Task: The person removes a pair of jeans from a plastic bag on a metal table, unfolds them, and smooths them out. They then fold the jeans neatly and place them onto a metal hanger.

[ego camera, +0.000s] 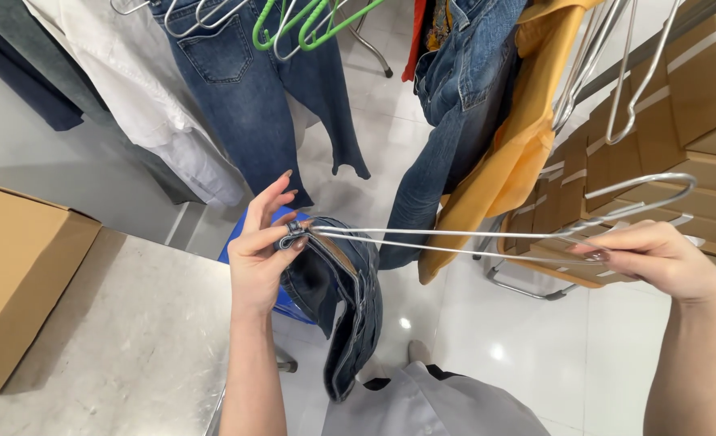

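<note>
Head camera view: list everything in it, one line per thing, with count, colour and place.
Metal hanger: one, silver, stretched between both hands.
Jeans: one pair, dark blue, clipped at the hanger's left end, hanging down.
Hung jeans: at least two pairs, blue, top.
White garment: one, upper left.
Yellow garment: one, right of centre.
Green hangers: several, top.
Cardboard boxes: several, brown, right; one more at the left.
Table: one, grey, lower left.
Left hand: on the clip.
Right hand: at the hook end.
</note>
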